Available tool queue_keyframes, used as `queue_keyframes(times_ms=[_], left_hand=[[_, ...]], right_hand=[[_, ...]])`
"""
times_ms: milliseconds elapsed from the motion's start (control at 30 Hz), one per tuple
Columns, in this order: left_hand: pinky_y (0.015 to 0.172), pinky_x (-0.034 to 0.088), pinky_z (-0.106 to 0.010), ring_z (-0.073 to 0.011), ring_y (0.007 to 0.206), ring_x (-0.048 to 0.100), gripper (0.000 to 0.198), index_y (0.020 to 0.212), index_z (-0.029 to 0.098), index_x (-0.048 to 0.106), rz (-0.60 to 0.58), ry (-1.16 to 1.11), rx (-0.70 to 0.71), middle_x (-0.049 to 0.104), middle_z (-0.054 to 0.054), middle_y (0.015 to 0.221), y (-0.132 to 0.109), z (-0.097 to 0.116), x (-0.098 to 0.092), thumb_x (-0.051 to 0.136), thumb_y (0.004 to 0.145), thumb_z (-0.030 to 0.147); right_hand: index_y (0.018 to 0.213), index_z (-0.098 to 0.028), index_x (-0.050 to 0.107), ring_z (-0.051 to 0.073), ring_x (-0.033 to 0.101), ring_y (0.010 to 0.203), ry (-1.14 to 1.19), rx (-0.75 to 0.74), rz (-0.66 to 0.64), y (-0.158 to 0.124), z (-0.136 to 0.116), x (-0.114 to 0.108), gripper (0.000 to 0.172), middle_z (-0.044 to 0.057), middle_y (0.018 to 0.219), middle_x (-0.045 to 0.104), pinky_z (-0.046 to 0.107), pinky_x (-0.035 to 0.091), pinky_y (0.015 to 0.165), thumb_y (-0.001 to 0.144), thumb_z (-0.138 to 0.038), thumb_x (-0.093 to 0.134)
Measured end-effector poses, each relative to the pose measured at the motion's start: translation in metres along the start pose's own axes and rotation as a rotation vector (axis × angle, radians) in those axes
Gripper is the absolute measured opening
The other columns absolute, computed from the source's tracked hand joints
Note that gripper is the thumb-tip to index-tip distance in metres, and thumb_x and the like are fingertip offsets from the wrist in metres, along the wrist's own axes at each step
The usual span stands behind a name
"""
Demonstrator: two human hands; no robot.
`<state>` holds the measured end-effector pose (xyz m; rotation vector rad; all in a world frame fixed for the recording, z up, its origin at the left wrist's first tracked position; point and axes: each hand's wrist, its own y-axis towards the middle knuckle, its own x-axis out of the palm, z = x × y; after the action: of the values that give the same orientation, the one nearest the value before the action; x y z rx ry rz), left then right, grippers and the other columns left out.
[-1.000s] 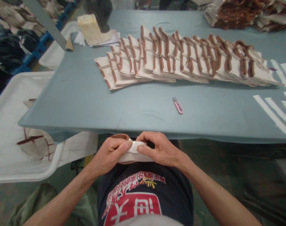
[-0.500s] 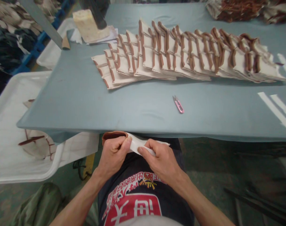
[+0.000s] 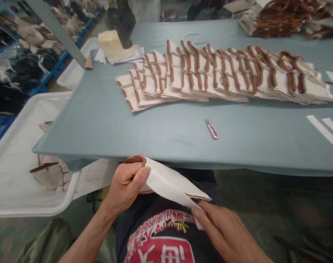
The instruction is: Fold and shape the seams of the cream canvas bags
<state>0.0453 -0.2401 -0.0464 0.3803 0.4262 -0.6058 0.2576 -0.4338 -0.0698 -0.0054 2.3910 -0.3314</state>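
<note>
At the table's front edge my left hand (image 3: 130, 182) is closed around a cream fabric piece with brown trim (image 3: 180, 179), its thumb pressing on a white strip (image 3: 169, 190). The piece's brown-lined end (image 3: 135, 159) curls above that hand, while its other end tapers toward the right. Lower and to the right, my right hand (image 3: 219, 224) pinches the strip near its far end, so the strip stretches between both hands. Part of the piece is hidden behind the strip and my left fingers. Pink thread snips (image 3: 211, 129) lie on the table beyond.
A long row of overlapping cream pieces with brown edges (image 3: 193, 78) lies across the blue-grey table (image 3: 166, 135). More white strips (image 3: 324, 131) rest at the right. A white plastic bin (image 3: 7, 182) holding similar pieces stands at the left. Brown-and-cream bundles (image 3: 284, 18) are piled at the back right.
My right hand has moved down and to the right, drawing out the white strip. My left hand keeps its grip on the fabric piece. The view has tilted up slightly.
</note>
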Motion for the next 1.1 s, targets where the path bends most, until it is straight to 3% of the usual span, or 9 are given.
queue_keyframes(times_ms=[100,167,267,433,600,733,900,1000,1100], left_hand=[[0.058,0.032,-0.028,-0.0107,0.052,0.03,0.048,0.061,0.021,0.028,-0.013,0.016,0.046,0.026,0.006,0.057,0.003,0.002,0.001,0.048,0.104,0.027],[0.058,0.03,-0.029,-0.0106,0.052,0.028,0.046,0.062,0.021,0.027,-0.008,0.032,0.073,0.024,0.006,0.058,0.004,0.003,0.003,0.05,0.102,0.022],[0.057,0.028,-0.03,-0.0108,0.052,0.028,0.044,0.063,0.021,0.028,0.0,0.055,0.102,0.026,0.006,0.058,0.002,0.004,0.008,0.05,0.1,0.017],[0.054,0.027,-0.029,-0.01,0.051,0.031,0.04,0.063,0.02,0.034,0.007,0.081,0.114,0.032,0.006,0.058,-0.005,0.005,0.016,0.051,0.099,0.014],[0.054,0.03,-0.028,-0.0106,0.051,0.034,0.039,0.063,0.021,0.036,0.023,0.1,0.109,0.036,0.006,0.057,-0.009,0.007,0.02,0.048,0.1,0.015],[0.055,0.032,-0.027,-0.0109,0.051,0.037,0.041,0.062,0.021,0.038,0.021,0.114,0.109,0.04,0.006,0.056,-0.012,0.006,0.021,0.048,0.101,0.014],[0.06,0.036,-0.028,-0.0116,0.053,0.045,0.041,0.062,0.019,0.047,-0.017,0.187,0.175,0.05,0.004,0.057,-0.017,0.008,0.025,0.05,0.102,0.014],[0.059,0.035,-0.03,-0.0126,0.055,0.045,0.04,0.062,0.02,0.045,-0.022,0.252,0.265,0.053,0.002,0.058,-0.02,0.014,0.026,0.051,0.101,0.009],[0.058,0.033,-0.031,-0.0132,0.055,0.042,0.04,0.063,0.021,0.042,-0.011,0.193,0.344,0.05,0.003,0.057,-0.023,0.017,0.026,0.052,0.098,0.005]], right_hand=[[0.092,-0.027,0.072,0.024,0.077,0.068,-0.198,0.04,0.281,-0.001,0.008,-0.019,0.031,0.002,0.08,0.079,0.033,0.052,0.059,0.105,-0.044,0.05],[0.096,-0.027,0.071,0.025,0.077,0.072,-0.226,0.025,0.462,0.005,-0.002,-0.032,0.025,0.003,0.085,0.079,0.034,0.054,0.061,0.104,-0.043,0.054],[0.091,-0.026,0.067,0.021,0.073,0.069,-0.107,-0.159,0.549,0.022,-0.035,-0.039,0.016,0.003,0.079,0.076,0.032,0.053,0.063,0.103,-0.032,0.059],[0.094,-0.019,0.068,0.022,0.068,0.074,-0.115,-0.43,0.501,0.062,-0.074,-0.018,0.014,0.005,0.084,0.076,0.033,0.049,0.07,0.104,-0.027,0.062],[0.091,-0.018,0.068,0.021,0.067,0.078,-0.224,-0.467,0.412,0.08,-0.072,-0.001,0.011,0.004,0.085,0.074,0.032,0.046,0.07,0.101,-0.021,0.066],[0.087,-0.019,0.065,0.02,0.066,0.072,-0.323,-0.422,0.387,0.079,-0.069,0.005,0.016,0.004,0.079,0.071,0.031,0.043,0.063,0.103,-0.022,0.063],[0.077,-0.02,0.061,0.021,0.063,0.062,-0.521,-0.432,0.311,0.075,-0.073,0.006,0.023,0.004,0.069,0.067,0.033,0.04,0.056,0.096,-0.009,0.064],[0.075,-0.019,0.064,0.021,0.065,0.061,-0.575,-0.441,0.188,0.074,-0.075,0.001,0.022,0.005,0.068,0.069,0.033,0.039,0.055,0.09,-0.005,0.068],[0.08,-0.017,0.069,0.022,0.068,0.063,-0.544,-0.429,-0.063,0.077,-0.077,-0.002,0.013,0.007,0.073,0.075,0.033,0.035,0.053,0.092,-0.014,0.071]])
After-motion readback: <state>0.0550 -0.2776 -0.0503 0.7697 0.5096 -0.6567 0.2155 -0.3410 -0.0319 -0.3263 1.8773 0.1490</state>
